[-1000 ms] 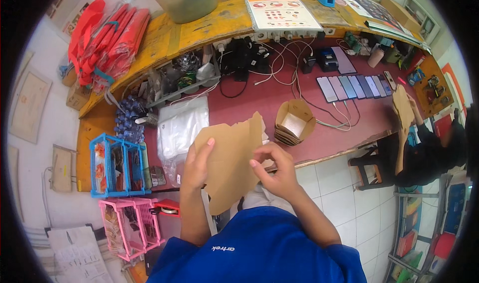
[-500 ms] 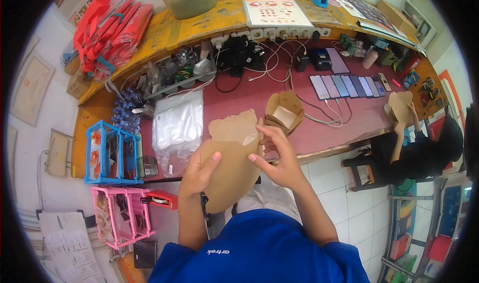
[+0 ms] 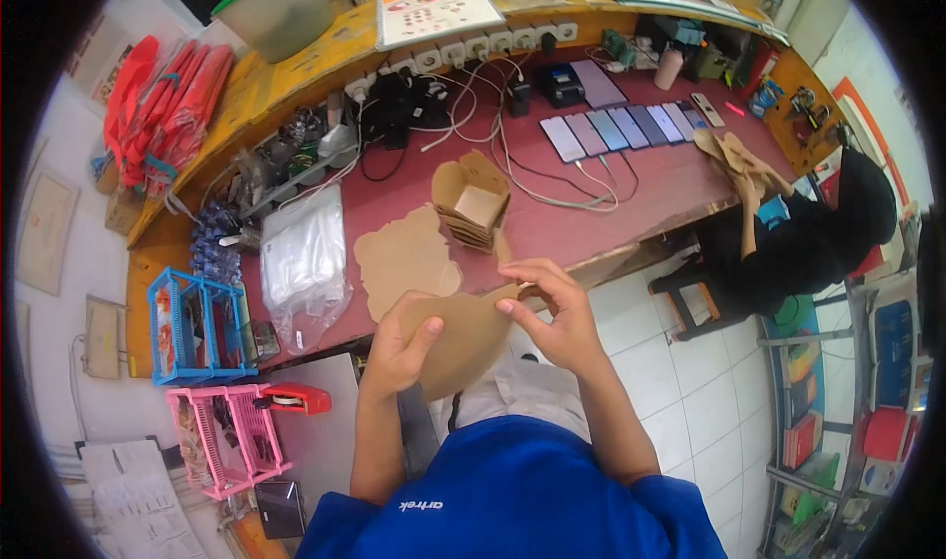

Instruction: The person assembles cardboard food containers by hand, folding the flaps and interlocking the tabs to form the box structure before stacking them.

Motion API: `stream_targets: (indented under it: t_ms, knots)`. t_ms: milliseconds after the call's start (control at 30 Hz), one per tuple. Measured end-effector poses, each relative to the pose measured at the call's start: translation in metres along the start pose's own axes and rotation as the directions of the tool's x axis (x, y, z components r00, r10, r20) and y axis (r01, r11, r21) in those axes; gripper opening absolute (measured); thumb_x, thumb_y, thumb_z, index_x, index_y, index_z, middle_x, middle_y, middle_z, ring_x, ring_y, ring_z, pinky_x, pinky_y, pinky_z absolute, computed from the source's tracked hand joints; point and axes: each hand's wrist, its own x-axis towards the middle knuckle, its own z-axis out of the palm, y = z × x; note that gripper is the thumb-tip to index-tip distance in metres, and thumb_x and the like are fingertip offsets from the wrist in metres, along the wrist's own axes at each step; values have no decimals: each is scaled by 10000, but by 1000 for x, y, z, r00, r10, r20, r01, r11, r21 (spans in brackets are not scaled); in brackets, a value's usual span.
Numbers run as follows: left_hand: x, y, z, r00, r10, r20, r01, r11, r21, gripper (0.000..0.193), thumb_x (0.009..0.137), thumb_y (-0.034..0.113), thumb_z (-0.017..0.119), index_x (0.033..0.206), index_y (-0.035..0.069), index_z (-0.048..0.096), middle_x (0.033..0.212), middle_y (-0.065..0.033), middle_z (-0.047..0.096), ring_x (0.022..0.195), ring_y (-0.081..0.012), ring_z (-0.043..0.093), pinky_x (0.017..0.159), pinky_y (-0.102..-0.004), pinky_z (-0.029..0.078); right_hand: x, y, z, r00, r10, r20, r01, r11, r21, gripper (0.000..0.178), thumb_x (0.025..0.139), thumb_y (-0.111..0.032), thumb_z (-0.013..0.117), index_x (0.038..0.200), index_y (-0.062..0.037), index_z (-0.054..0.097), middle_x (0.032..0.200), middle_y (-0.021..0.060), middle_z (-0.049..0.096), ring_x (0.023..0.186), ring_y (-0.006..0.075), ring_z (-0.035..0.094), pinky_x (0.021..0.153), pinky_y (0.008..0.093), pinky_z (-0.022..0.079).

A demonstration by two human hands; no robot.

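Both hands hold a brown cardboard box blank (image 3: 458, 340) in front of my body. My left hand (image 3: 402, 347) grips its left side, thumb on the near face. At the upper right edge, my right hand (image 3: 554, 315) pinches the cardboard between thumb and fingers; part of that edge stands up. Beyond it another flat brown blank (image 3: 406, 256) with a wavy outline lies on the table. Right of that blank stands a stack of folded brown cardboard boxes (image 3: 473, 199), open side up.
The red table (image 3: 384, 199) bears clear plastic bags (image 3: 304, 254), cables (image 3: 503, 155) and a row of phones (image 3: 621, 131). Blue (image 3: 197, 328) and pink (image 3: 227, 436) baskets and a red tape dispenser (image 3: 296, 398) stand left. A co-worker (image 3: 798, 219) handles cardboard at right.
The view has swung right, so the table's things sit further left. The held blank is tilted differently, and the wavy flat blank beyond it now shows separately on the table.
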Motion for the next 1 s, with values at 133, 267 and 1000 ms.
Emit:
stream_targets:
  t_ms: [133, 267, 1000]
  knots:
    - [10, -23, 31, 998, -58, 24, 61, 986, -156, 223, 1055, 204, 617, 1172, 14, 601, 1031, -23, 646, 956, -84, 583, 868, -259, 481, -19, 4, -12, 977, 171, -124, -128, 946, 298, 357, 901, -46, 776, 1242, -6, 681, 1096, 108, 737, 973, 178, 698, 883, 314, 546]
    - [22, -20, 64, 994, -109, 18, 110, 949, -296, 225, 1047, 202, 627, 1174, 18, 603, 1061, -23, 643, 977, -84, 579, 876, -263, 479, -28, 18, -31, 930, 281, -237, -168, 899, 404, 174, 928, -24, 758, 1084, 48, 728, 1057, 113, 753, 928, 152, 721, 843, 269, 560]
    - [64, 14, 101, 861, -276, 428, 469, 757, -455, 410, 1008, 146, 665, 1363, -32, 560, 1227, -99, 683, 1083, -174, 679, 922, -327, 542, -38, 9, -81, 807, -474, -353, 202, 782, -589, 265, 782, 108, 776, 1016, -18, 776, 914, 106, 721, 761, 214, 707, 642, 293, 562]
